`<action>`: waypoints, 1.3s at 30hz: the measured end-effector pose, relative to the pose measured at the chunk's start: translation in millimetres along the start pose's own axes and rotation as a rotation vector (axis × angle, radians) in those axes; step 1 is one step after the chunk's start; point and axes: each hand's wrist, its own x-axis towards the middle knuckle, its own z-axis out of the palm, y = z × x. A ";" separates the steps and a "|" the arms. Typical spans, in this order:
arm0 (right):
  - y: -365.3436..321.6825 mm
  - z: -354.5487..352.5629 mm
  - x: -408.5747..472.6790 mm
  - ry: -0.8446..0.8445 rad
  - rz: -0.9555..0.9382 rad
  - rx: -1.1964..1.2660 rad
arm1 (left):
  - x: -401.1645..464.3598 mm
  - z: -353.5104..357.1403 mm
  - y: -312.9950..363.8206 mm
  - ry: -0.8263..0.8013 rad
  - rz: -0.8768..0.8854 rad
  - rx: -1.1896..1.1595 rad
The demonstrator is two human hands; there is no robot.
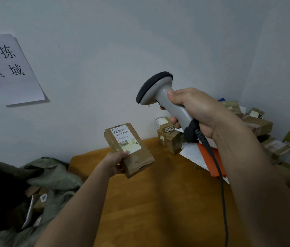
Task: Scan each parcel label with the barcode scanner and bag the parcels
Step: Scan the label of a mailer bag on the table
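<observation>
Brown cardboard parcel (pixel 129 150), held above the near-left part of the wooden tabletop (pixel 158 202), its white label (pixel 125 139) facing up with a barcode and the printed code 060-068-A05. Left hand (pixel 116 162): grip clamped on the parcel's lower left edge, thumb lying on the label's corner. Right hand (pixel 196 111): grip wrapped round the handle of a grey barcode scanner (pixel 160 93), raised higher than the parcel and to its right, dark-rimmed head turned toward the left; a black cable (pixel 219 168) hangs from the handle's base down across the tabletop. Far right: a heap of further cardboard parcels (pixel 258 125) against the wall, with an orange envelope (pixel 210 159) and white mailers beside it. Left of the tabletop: an open grey-green bag (pixel 51 177) holding several parcels. On the wall, upper left: a paper sign (pixel 10 68) with handwritten characters.
</observation>
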 end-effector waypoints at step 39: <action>17.8 53.7 28.9 -0.044 0.083 0.141 | -6.1 -44.6 -28.3 0.029 -0.047 -0.101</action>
